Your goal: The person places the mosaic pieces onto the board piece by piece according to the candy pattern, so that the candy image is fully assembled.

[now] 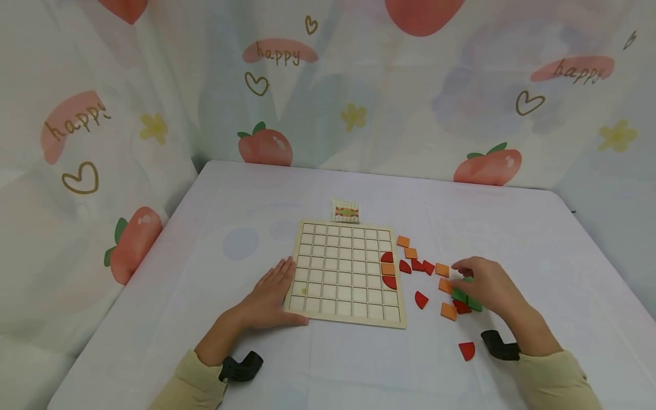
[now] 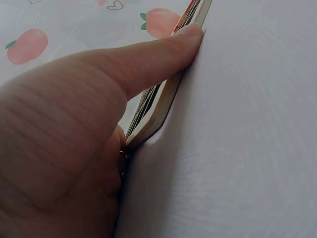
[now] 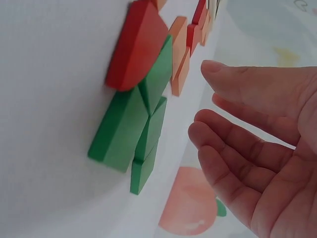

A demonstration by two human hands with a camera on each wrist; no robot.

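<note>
My left hand (image 1: 266,302) rests at the near left corner of a wooden grid board (image 1: 343,279), fingers straight along its left side and thumb (image 2: 163,57) along the front edge. On the board's right column, an orange square tile (image 1: 388,269) sits between two red rounded tiles (image 1: 389,282). Over a small pile to the right hovers my right hand (image 1: 489,285), with its fingers loosely bent and nothing between them. Beneath it lie several green tiles (image 3: 119,129) and a red quarter-round tile (image 3: 138,47), apart from the fingertips in the right wrist view.
Behind the board lies a small pattern card (image 1: 346,212). Loose orange tiles (image 1: 403,241) and red tiles (image 1: 421,299) are scattered between board and pile. One red tile (image 1: 467,351) lies nearer the front. Patterned cloth (image 1: 369,85) hangs behind the white table (image 1: 246,210).
</note>
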